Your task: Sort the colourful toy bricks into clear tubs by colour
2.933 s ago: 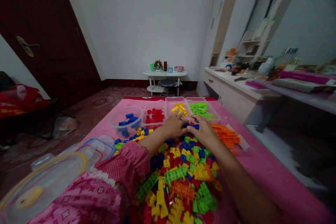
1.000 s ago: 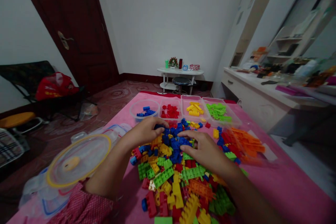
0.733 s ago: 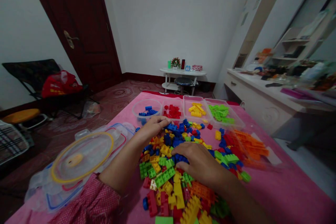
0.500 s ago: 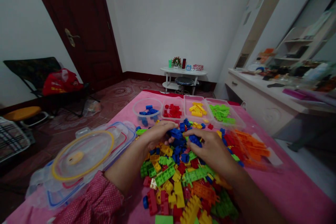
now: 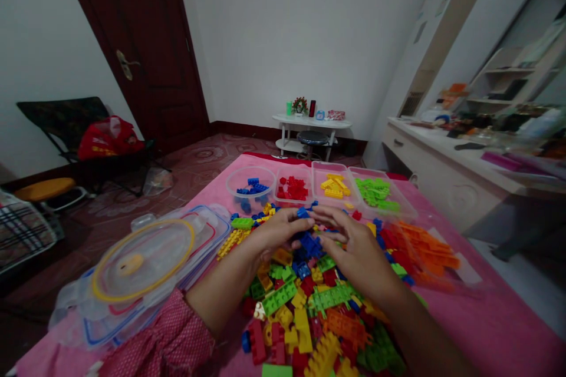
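- Left hand (image 5: 276,234) and right hand (image 5: 360,250) meet over mixed brick pile (image 5: 309,312); left pinches blue bricks (image 5: 311,242), right cupped beside them, grip unclear to me.
- Blue bricks, at pile's far edge: I judge them light, rigid, slick; pinch opposite flat sides, not studs.

Near pile (image 5: 305,312) mixed red, yellow, green, blue, orange. Far tubs, left to right: blue bricks (image 5: 252,187), red bricks (image 5: 292,188), yellow bricks (image 5: 335,187), green bricks (image 5: 375,191). Pink cloth (image 5: 469,324) underneath. Near-left sleeve (image 5: 168,344) pinkish red, seemingly dotted. Clear lid (image 5: 145,274), yellow-rimmed, left.
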`<state>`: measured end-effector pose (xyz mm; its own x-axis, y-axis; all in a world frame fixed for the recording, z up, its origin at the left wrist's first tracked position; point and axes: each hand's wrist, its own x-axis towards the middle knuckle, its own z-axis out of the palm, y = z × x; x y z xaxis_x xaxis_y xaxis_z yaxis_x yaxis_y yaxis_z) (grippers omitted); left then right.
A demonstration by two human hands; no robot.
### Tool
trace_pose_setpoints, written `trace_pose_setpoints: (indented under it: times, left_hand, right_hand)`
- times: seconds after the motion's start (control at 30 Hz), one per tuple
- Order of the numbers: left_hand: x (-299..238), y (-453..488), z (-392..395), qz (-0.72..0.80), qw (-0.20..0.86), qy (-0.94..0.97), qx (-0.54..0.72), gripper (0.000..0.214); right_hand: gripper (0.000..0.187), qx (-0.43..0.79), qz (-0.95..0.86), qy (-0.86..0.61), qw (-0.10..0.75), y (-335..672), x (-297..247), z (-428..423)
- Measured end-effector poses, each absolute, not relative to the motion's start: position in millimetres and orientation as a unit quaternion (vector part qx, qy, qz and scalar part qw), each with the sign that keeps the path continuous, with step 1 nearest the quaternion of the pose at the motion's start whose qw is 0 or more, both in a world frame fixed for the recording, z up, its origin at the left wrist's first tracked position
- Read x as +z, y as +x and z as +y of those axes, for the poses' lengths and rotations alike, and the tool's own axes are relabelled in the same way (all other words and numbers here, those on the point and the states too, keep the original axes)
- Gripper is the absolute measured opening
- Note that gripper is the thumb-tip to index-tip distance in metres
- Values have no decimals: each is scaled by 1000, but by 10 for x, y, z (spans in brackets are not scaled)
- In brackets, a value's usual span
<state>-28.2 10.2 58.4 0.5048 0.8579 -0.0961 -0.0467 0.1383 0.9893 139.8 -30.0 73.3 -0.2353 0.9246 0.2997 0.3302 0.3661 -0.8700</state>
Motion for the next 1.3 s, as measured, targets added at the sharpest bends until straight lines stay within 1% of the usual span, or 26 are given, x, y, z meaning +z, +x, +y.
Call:
trace_pose_setpoints:
  times: [0.07, 0.1, 0.17, 0.23, 0.3, 0.33, 0.4, 0.43, 0.5, 0.57, 0.63, 0.7, 0.8, 0.9, 1.0, 1.07, 1.13, 1.2, 1.3]
  left_hand:
    - [629, -351, 204, 417, 596, 558, 400, 39]
    - [660, -412, 270, 446, 545, 557, 440, 39]
    - [714, -577, 416, 500, 401, 560, 525, 39]
    - [727, -765, 555, 548, 231, 576, 560, 40]
    - [673, -926, 666, 585, 93, 608, 528, 47]
    - [625, -984, 705, 596, 48, 630, 496, 51]
    - [521, -1037, 749, 605, -3, 672, 428, 54]
    - [479, -1034, 753, 605, -16, 689, 400, 51]
    - [447, -979, 727, 599, -32, 707, 374, 43]
    - [484, -881, 663, 578, -27, 722, 379, 35]
    - [551, -763, 572, 532, 18, 755, 382, 30]
    - [596, -640, 469, 461, 101, 808, 354, 29]
    - [585, -466, 321, 356, 210, 868, 275, 33]
    - [538, -335, 203, 312, 240, 894, 215, 39]
    - [525, -268, 124, 293, 239, 908, 182, 43]
    - [522, -254, 103, 294, 233, 909, 182, 42]
    - [512, -259, 113, 313, 222, 903, 192, 40]
    - [507, -291, 155, 346, 205, 895, 192, 40]
    - [562, -442, 248, 434, 149, 872, 170, 35]
  right_hand:
    - [42, 303, -709, -450, 451, 1421, 769, -300]
    - [41, 283, -706, -457, 462, 1438, 779, -290]
    - [38, 252, -699, -475, 472, 1473, 779, -258]
    - [34, 239, -698, -492, 462, 1502, 761, -219]
    - [30, 227, -710, -505, 436, 1525, 739, -184]
    - [28, 216, -721, -510, 416, 1536, 730, -172]
    - [26, 191, -754, -514, 362, 1565, 711, -160]
    - [26, 182, -771, -513, 330, 1585, 699, -162]
    - [30, 179, -800, -509, 263, 1632, 659, -175]
    - [37, 186, -817, -505, 208, 1679, 601, -195]
    - [40, 192, -827, -500, 170, 1705, 544, -211]
    - [33, 194, -834, -495, 150, 1709, 517, -213]
    - [21, 187, -828, -506, 154, 1717, 545, -168]
    - [22, 157, -799, -545, 202, 1798, 575, -53]
    - [26, 118, -758, -590, 250, 1935, 521, 85]
    - [29, 106, -742, -608, 263, 2008, 451, 153]
    - [29, 113, -744, -606, 256, 2038, 384, 185]
    - [26, 139, -761, -591, 230, 2024, 341, 186]
    - [25, 172, -792, -550, 200, 1974, 326, 161]
